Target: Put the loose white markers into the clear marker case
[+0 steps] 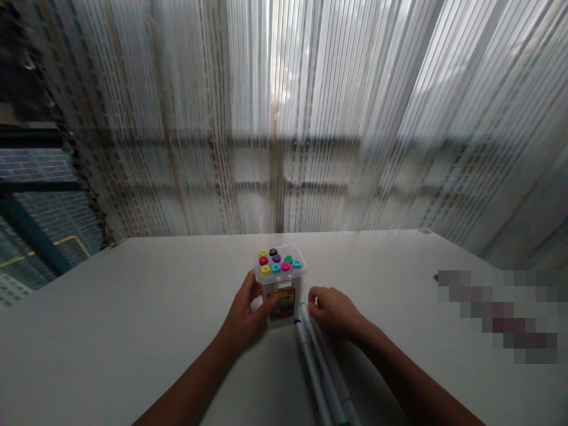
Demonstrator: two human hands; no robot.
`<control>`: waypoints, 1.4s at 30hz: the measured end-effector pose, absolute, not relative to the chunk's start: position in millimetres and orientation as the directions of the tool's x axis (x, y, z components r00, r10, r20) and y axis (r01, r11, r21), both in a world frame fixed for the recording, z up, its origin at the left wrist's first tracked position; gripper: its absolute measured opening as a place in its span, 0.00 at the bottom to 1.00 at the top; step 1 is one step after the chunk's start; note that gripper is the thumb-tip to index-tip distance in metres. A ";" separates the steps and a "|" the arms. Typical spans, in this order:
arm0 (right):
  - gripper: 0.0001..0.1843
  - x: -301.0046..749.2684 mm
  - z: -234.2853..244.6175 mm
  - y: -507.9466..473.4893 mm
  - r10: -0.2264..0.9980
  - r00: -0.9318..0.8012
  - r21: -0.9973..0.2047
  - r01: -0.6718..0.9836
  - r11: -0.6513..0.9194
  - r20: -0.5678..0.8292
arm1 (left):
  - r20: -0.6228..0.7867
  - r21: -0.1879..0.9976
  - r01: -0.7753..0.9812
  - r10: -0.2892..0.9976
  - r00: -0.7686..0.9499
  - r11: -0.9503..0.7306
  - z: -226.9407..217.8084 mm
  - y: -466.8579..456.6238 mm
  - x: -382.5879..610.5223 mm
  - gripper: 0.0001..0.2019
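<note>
A clear plastic marker box [303, 273] stands upright on the white table, its top filled with round marker ends in yellow, red, black, purple, green, blue and pink. My left hand [252, 310] is wrapped round its left side, thumb across the printed label [283, 305] on the front. Just right of the box, several long white markers [317, 367] lie side by side, running toward me. Curled fingers of my right hand [332, 309] rest beside the far ends of these markers; whether a marker is pinched in them is hidden.
The white table [155, 296] spreads out on both sides of the box. Behind its far edge hangs a sheer striped curtain [275, 148]. A pixelated patch [501, 313] covers something at the right. A dark window frame [35, 236] stands at the left.
</note>
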State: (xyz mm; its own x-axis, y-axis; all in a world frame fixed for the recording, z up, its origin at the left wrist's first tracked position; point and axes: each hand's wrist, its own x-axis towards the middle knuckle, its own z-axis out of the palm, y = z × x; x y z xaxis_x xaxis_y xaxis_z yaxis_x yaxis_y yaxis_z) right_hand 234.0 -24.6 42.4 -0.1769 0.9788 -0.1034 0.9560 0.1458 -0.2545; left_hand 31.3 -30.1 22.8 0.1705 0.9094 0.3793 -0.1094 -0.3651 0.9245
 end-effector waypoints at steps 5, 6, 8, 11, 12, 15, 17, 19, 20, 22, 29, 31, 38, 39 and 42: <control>0.10 233.7 41.7 -23.9 0.978 -0.177 -0.255 0.956 0.144 -0.108 | 0.376 0.926 -0.090 0.913 0.155 -0.366 22.3 -30.0 32.0 0.27; 0.10 233.7 41.6 -23.8 0.978 -0.177 -0.255 0.956 0.145 -0.108 | 0.378 0.926 -0.087 0.913 0.157 -0.368 21.9 -29.8 32.1 0.27; 0.11 233.5 41.9 -24.0 0.978 -0.178 -0.251 0.957 0.148 -0.104 | 0.373 0.928 -0.081 0.914 0.158 -0.364 21.1 -29.7 32.3 0.27; 0.11 233.0 42.8 -24.4 0.978 -0.180 -0.245 0.958 0.150 -0.101 | 0.363 0.932 -0.081 0.919 0.154 -0.354 20.1 -29.7 31.9 0.27; 0.11 232.9 43.1 -24.5 0.978 -0.180 -0.247 0.957 0.150 -0.103 | 0.360 0.933 -0.087 0.920 0.155 -0.350 19.9 -29.7 31.7 0.27; 0.11 232.9 43.2 -24.3 0.978 -0.177 -0.250 0.957 0.146 -0.106 | 0.362 0.932 -0.097 0.919 0.158 -0.350 19.4 -29.5 31.3 0.27; 0.10 233.0 43.0 -24.2 0.979 -0.176 -0.250 0.957 0.145 -0.105 | 0.361 0.932 -0.089 0.920 0.156 -0.351 19.5 -29.3 31.3 0.27; 0.10 233.1 43.1 -24.3 0.979 -0.176 -0.251 0.957 0.145 -0.104 | 0.357 0.934 -0.083 0.921 0.155 -0.348 19.9 -29.1 31.5 0.27; 0.10 233.0 43.3 -24.4 0.979 -0.176 -0.253 0.957 0.145 -0.105 | 0.354 0.935 -0.083 0.922 0.156 -0.345 19.9 -29.0 31.6 0.27; 0.10 232.7 44.0 -24.6 0.979 -0.176 -0.257 0.956 0.144 -0.106 | 0.346 0.938 -0.093 0.923 0.167 -0.335 18.8 -28.4 31.8 0.28; 0.10 232.3 44.5 -24.1 0.979 -0.174 -0.258 0.956 0.141 -0.109 | 0.262 0.964 -0.098 0.939 0.224 -0.245 6.3 -23.9 31.6 0.29; 0.10 232.6 43.6 -23.7 0.978 -0.176 -0.254 0.956 0.144 -0.107 | 0.260 0.965 -0.100 0.938 0.228 -0.243 5.0 -23.5 31.5 0.29; 0.10 233.4 41.1 -23.6 0.980 -0.178 -0.264 0.953 0.148 -0.090 | 0.277 0.960 -0.091 0.934 0.223 -0.263 7.4 -25.0 32.0 0.28; 0.10 233.2 41.5 -23.8 0.980 -0.176 -0.265 0.953 0.147 -0.092 | 0.277 0.961 -0.084 0.935 0.219 -0.265 7.2 -25.1 32.0 0.28; 0.10 232.3 43.3 -24.5 0.980 -0.170 -0.260 0.956 0.138 -0.101 | 0.279 0.960 -0.067 0.935 0.216 -0.271 5.8 -25.2 31.5 0.29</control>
